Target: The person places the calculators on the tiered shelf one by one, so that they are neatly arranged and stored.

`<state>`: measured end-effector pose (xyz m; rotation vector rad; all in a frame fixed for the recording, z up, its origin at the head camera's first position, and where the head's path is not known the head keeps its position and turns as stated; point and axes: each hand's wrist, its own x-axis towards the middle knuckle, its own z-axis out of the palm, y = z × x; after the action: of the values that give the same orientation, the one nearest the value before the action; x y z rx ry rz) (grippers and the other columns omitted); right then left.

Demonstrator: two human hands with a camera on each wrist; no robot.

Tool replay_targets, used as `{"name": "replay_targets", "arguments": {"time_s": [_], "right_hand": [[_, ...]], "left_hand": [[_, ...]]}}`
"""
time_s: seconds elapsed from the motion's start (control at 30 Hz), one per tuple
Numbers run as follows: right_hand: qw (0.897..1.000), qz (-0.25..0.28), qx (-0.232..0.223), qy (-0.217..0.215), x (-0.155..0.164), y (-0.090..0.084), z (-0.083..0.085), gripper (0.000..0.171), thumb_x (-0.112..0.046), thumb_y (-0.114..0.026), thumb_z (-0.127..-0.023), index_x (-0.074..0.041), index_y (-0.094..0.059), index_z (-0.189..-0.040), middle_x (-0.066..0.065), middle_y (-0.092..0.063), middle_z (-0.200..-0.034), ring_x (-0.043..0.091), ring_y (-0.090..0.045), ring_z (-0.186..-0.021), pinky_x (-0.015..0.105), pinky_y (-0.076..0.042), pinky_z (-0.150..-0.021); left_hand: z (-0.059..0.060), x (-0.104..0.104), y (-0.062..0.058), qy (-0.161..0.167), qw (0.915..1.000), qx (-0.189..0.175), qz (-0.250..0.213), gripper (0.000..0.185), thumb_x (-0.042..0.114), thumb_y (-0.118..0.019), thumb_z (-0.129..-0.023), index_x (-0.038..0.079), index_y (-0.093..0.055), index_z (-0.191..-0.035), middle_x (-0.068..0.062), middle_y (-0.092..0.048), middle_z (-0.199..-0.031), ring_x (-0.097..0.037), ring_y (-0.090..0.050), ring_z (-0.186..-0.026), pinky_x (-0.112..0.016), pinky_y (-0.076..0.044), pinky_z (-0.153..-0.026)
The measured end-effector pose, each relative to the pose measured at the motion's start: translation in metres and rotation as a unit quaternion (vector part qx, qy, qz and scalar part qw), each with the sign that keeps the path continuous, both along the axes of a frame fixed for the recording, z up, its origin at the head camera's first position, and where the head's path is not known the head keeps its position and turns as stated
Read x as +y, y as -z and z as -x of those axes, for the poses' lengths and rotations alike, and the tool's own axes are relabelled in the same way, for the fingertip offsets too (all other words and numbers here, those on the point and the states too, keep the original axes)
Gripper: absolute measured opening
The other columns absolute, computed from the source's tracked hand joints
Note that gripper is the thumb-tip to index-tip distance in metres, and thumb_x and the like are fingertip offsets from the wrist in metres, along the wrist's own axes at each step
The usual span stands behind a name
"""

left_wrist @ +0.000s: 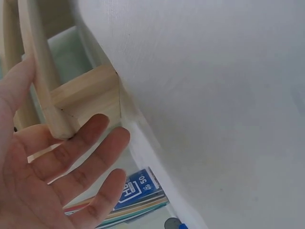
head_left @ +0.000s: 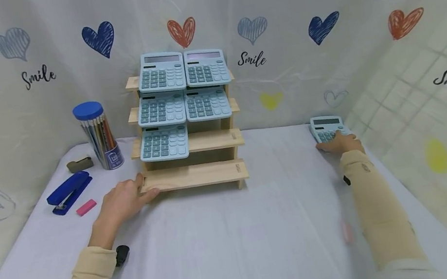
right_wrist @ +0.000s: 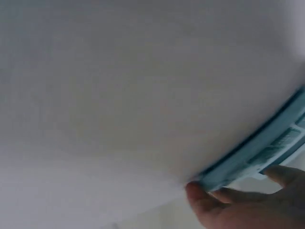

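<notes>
Pick-up step: right hand point(head_left: 341, 143) curls its grip onto the loose calculator point(head_left: 325, 128) at the bench's 2 o'clock, left hand point(head_left: 124, 201) flat-fingered steadies the wooden rack point(head_left: 198, 175); next, lift toward the empty shelf.

The calculators point(head_left: 162, 72) are pale blue with darker teal keys, set on a light natural-wood rack point(head_left: 196, 175). The stapler point(head_left: 69, 192) is deep blue, the eraser point(head_left: 86, 207) pink, and the pencil tub point(head_left: 100, 136) clear with a blue lid and coloured pencils inside. The cloth point(head_left: 239, 235) is plain white; the backdrop point(head_left: 286, 10) is off-white with red, navy, grey-blue and yellow hearts and black "Smile" lettering, and both sleeves point(head_left: 378, 202) are beige.
</notes>
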<state>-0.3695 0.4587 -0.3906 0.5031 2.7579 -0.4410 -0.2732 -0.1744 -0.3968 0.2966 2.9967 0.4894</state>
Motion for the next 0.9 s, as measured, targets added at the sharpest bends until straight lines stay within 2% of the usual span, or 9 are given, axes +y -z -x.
{"name": "replay_targets", "arguments": {"time_s": [0.1,0.27,0.4,0.63,0.8,0.9], "right_hand": [[1.000,0.008,0.019,0.008,0.010,0.009,0.003,0.118,-0.074,-0.051,-0.089,-0.004,0.015,-0.157,0.055,0.004,-0.149,0.074,-0.009,-0.137,0.077,-0.031,-0.102],[0.999,0.009,0.034,0.004,0.008,0.010,0.006,0.122,-0.076,-0.055,-0.085,-0.007,0.013,-0.159,0.055,0.008,-0.147,0.076,-0.007,-0.134,0.080,-0.027,-0.102],[0.999,-0.003,0.042,-0.003,-0.001,0.008,0.003,0.125,-0.079,-0.057,-0.081,-0.006,0.007,-0.160,0.057,0.005,-0.144,0.075,-0.012,-0.132,0.078,-0.029,-0.101],[0.999,-0.006,0.003,-0.032,-0.017,-0.004,-0.008,0.122,-0.078,-0.055,-0.083,-0.001,0.001,-0.159,0.055,0.006,-0.147,0.073,-0.010,-0.134,0.077,-0.031,-0.101],[0.998,-0.021,-0.030,-0.057,-0.027,-0.017,-0.017,0.118,-0.078,-0.055,-0.084,0.000,-0.009,-0.159,0.046,-0.009,-0.155,0.071,-0.015,-0.136,0.075,-0.032,-0.102],[0.996,-0.030,-0.039,-0.077,-0.033,-0.021,-0.025,0.117,-0.079,-0.054,-0.083,-0.001,-0.010,-0.159,0.044,-0.011,-0.156,0.071,-0.015,-0.138,0.076,-0.031,-0.103]], "left_hand": [[0.000,0.000,0.000,0.004,0.9999,0.010,0.003,0.083,0.053,-0.060,-0.096,-0.007,-0.039,-0.149,-0.027,-0.065,-0.112,-0.025,-0.056,-0.076,-0.032,-0.041,-0.056],[0.000,0.000,0.001,0.004,0.9998,0.016,0.006,0.083,0.055,-0.059,-0.096,-0.007,-0.040,-0.149,-0.029,-0.065,-0.115,-0.024,-0.056,-0.076,-0.032,-0.041,-0.056],[-0.001,0.000,0.000,0.003,0.9999,0.011,0.006,0.084,0.055,-0.059,-0.096,-0.007,-0.038,-0.149,-0.029,-0.064,-0.117,-0.025,-0.056,-0.076,-0.032,-0.041,-0.056],[-0.002,0.000,0.000,0.005,0.9999,0.015,-0.001,0.082,0.053,-0.059,-0.097,-0.007,-0.040,-0.148,-0.017,-0.061,-0.090,-0.023,-0.054,-0.072,-0.031,-0.039,-0.054],[-0.003,0.000,0.000,0.006,0.9998,0.017,-0.002,0.082,0.053,-0.059,-0.097,-0.008,-0.039,-0.148,-0.020,-0.062,-0.094,-0.024,-0.054,-0.072,-0.031,-0.039,-0.054],[-0.003,0.000,-0.001,0.009,0.9998,0.019,-0.004,0.082,0.052,-0.059,-0.097,-0.008,-0.039,-0.148,-0.020,-0.062,-0.093,-0.024,-0.054,-0.072,-0.031,-0.039,-0.054]]}}
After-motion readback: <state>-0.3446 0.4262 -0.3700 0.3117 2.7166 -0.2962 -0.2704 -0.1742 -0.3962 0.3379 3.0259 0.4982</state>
